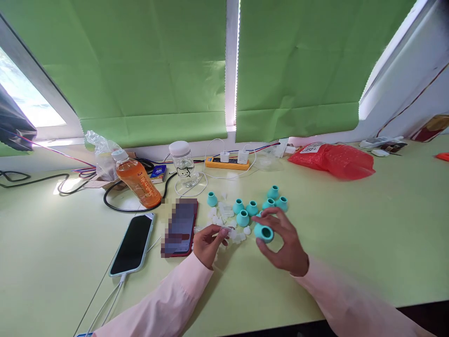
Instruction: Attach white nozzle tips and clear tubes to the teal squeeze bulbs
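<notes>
My right hand (286,243) is closed around a teal cup-shaped rubber part (264,232), with the part's opening turned toward me. My left hand (207,243) pinches a small clear plastic piece (224,230) between thumb and fingers, just left of the teal part. Several more teal cup-shaped parts (251,207) stand on the pale green table (351,224) just beyond my hands. Small clear plastic pieces (224,211) lie scattered among them. Both arms wear light pink sleeves.
Two phones (133,243) lie left of my hands, one plugged into a cable. Behind stand an orange drink bottle (137,179), a clear jar (182,161), a power strip (227,163), black cables, and a red plastic bag (333,160). Green blinds cover the window.
</notes>
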{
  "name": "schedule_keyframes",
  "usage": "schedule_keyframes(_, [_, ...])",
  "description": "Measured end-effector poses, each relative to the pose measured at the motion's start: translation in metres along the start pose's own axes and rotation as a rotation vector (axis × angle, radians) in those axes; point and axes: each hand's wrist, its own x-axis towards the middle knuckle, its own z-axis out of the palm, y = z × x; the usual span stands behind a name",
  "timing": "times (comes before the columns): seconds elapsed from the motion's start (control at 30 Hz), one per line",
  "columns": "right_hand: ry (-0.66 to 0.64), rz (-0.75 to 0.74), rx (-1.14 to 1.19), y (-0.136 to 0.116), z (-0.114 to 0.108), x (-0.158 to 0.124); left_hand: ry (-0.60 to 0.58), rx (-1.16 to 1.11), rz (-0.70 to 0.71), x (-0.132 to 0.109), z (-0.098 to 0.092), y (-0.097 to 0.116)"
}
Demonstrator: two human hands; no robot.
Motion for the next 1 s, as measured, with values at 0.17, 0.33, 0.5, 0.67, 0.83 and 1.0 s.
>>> schedule_keyframes(0.17, [-0.156, -0.05, -0.028, -0.005, 0.022, -0.011, -0.026, -0.09, 0.064, 0.001, 0.001, 0.001])
schedule_keyframes(0.33, [-0.199, 0.026, -0.123, 0.0, 0.026, -0.014, -0.143, -0.113, 0.037, -0.001, 0.002, -0.003])
schedule_keyframes(0.5, [-0.257, 0.041, -0.103, 0.002, 0.027, -0.014, -0.142, -0.056, 0.022, -0.001, 0.002, 0.0])
schedule_keyframes(0.67, [-0.26, 0.02, -0.051, 0.007, 0.033, -0.019, -0.157, -0.065, 0.009, 0.0, 0.001, 0.001])
schedule_keyframes(0.83, [-0.238, 0.026, -0.098, 0.008, 0.036, -0.022, -0.14, -0.099, 0.001, -0.002, 0.001, -0.003])
schedule_keyframes(1.0, [-0.216, 0.037, -0.149, 0.004, 0.039, -0.025, -0.071, -0.12, -0.025, -0.002, 0.001, -0.008])
